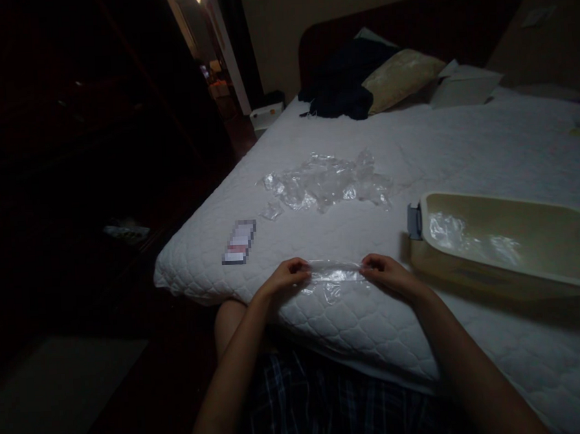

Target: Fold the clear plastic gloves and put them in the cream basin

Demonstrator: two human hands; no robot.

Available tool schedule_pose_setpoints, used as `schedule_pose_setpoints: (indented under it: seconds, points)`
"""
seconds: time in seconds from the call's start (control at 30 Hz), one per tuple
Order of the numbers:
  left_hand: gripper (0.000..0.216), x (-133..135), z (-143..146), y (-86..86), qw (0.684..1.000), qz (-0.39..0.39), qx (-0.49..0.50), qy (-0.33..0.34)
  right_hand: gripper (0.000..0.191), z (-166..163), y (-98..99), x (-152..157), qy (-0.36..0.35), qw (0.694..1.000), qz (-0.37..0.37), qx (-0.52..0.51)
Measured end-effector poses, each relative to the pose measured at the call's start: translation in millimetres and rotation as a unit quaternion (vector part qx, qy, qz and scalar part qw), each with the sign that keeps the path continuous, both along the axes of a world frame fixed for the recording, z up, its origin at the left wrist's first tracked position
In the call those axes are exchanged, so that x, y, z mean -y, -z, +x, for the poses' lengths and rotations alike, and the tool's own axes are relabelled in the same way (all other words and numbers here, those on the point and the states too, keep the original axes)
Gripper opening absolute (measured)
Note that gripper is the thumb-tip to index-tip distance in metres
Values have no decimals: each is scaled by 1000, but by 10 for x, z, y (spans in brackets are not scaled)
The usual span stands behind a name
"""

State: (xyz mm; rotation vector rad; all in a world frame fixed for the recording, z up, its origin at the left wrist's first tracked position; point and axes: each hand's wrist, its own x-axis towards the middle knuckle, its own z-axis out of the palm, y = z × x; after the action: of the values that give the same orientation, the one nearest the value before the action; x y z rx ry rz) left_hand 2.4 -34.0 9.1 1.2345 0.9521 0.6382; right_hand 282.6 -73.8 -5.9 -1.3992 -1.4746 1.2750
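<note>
A clear plastic bag (334, 274) is stretched between my two hands, just over the near edge of the bed. My left hand (290, 275) pinches its left end, and my right hand (381, 274) pinches the right end. The lower part of the bag hangs crumpled against the quilted cover. Beyond my hands lies a spread pile of clear plastic bags (327, 182). To the right stands a beige plastic bin (487, 278) with a grey latch, and some clear plastic shows inside it.
The bed (442, 151) has a white quilted cover. A phone (239, 242), blurred out, lies left of my hands. Dark clothing (341, 85), a tan pillow (402, 78) and a white box-like item (465, 85) are by the headboard (420, 19). Dark floor runs along the left.
</note>
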Motion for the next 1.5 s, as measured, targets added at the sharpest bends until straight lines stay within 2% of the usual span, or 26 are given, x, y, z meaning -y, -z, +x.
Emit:
schedule_pose_setpoints:
  seconds: [0.13,0.37,0.6,0.87,1.07,1.17,1.33,1.5]
  points:
    - [31,-2,-6,8,1000,-5,-13,2,30,0,-2,1,12,1000,10,4]
    - [17,39,30,-6,997,59,-39,-25,40,6,-24,45,2,1000,6,30]
    - [23,-6,8,-95,996,49,-79,11,21,-35,-136,28,-34,998,22,52]
    - [23,-6,17,-109,997,29,-65,7,29,-11,-149,1,-38,999,-1,34]
    - [27,-10,-18,-149,997,18,-55,48,31,1,-197,32,-55,998,-18,37]
    - [29,2,-9,-116,997,28,-68,13,25,-15,-182,61,-34,998,10,52]
    - [16,35,18,-23,995,56,-82,-11,17,-25,-103,76,-21,994,66,82]
    - [8,13,-3,44,974,177,-141,-23,10,-13,-72,114,15,978,146,149]
